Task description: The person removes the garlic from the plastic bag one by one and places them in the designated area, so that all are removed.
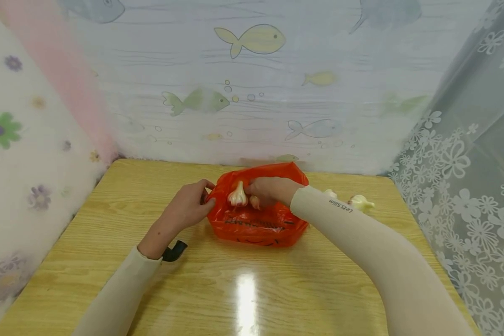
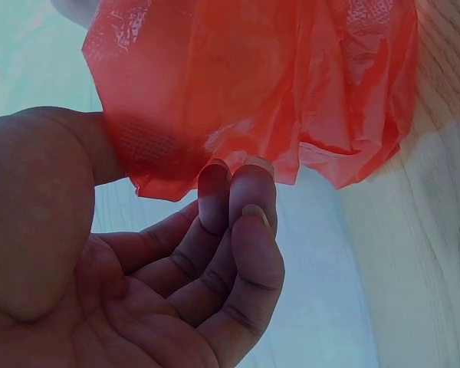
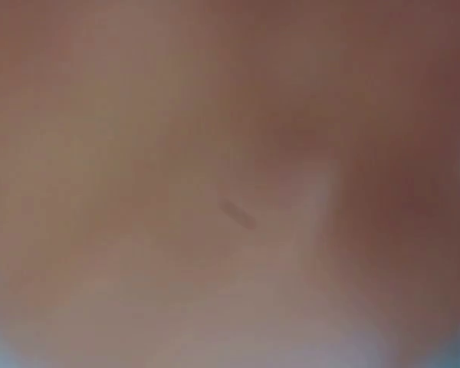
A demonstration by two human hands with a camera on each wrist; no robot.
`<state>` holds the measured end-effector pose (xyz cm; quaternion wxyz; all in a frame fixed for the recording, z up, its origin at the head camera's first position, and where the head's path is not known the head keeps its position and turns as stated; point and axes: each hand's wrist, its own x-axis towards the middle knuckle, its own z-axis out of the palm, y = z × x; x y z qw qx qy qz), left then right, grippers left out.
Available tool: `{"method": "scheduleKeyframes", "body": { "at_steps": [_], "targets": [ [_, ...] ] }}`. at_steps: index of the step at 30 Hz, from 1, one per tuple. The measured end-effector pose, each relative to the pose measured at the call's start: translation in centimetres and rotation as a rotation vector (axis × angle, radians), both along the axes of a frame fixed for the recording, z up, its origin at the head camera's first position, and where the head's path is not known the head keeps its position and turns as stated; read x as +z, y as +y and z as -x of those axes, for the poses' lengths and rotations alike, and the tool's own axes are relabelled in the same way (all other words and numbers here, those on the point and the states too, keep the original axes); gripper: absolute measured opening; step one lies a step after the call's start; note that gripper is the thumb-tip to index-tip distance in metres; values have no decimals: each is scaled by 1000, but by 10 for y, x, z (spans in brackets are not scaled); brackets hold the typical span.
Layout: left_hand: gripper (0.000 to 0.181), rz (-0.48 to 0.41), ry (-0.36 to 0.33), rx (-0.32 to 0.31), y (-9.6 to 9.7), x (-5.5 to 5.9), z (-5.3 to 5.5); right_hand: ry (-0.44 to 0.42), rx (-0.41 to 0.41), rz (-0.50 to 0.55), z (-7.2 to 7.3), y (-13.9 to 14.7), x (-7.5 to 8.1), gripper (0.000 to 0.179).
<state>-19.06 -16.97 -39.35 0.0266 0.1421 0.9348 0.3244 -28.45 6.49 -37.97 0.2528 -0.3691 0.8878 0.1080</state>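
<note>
A red plastic bag (image 1: pixel 252 228) with black print lies on the table, its mouth spread wide. At its left rim my left hand (image 1: pixel 191 203) pinches the plastic between thumb and fingers; in the left wrist view the fingertips (image 2: pixel 253 184) touch the bag's edge (image 2: pixel 207 100). My right hand (image 1: pixel 273 189) reaches into the bag from the right, fingers bent around a garlic bulb (image 1: pixel 238 196) at their tips. Its thumb is hard to make out, and the right wrist view is a blur. Two more garlic bulbs (image 1: pixel 361 203) rest on the table beyond the right forearm, partly covered by the sleeve.
The wood-grain table (image 1: pixel 218 298) runs back to a fish-patterned curtain (image 1: pixel 252 107). Flowered fabric hangs at the left, and a lacy curtain (image 1: pixel 479 219) borders the right edge. A black curved piece (image 1: pixel 174 251) sticks out beside the left wrist.
</note>
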Motion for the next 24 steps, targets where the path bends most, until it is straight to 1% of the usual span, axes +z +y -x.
{"method": "scheduleKeyframes", "body": {
  "at_steps": [4, 11, 18, 24],
  "targets": [
    [38, 0, -2, 5, 0, 0, 0, -13, 1, 3, 0, 0, -2, 10],
    [38, 6, 6, 6, 0, 0, 0, -36, -12, 22, 0, 3, 0, 12],
    [38, 2, 3, 6, 0, 0, 0, -26, 43, 56, -1, 5, 12, 9],
    [38, -1, 2, 10, -1, 0, 0, 18, 75, 71, -6, 6, 23, 23]
  ]
}}
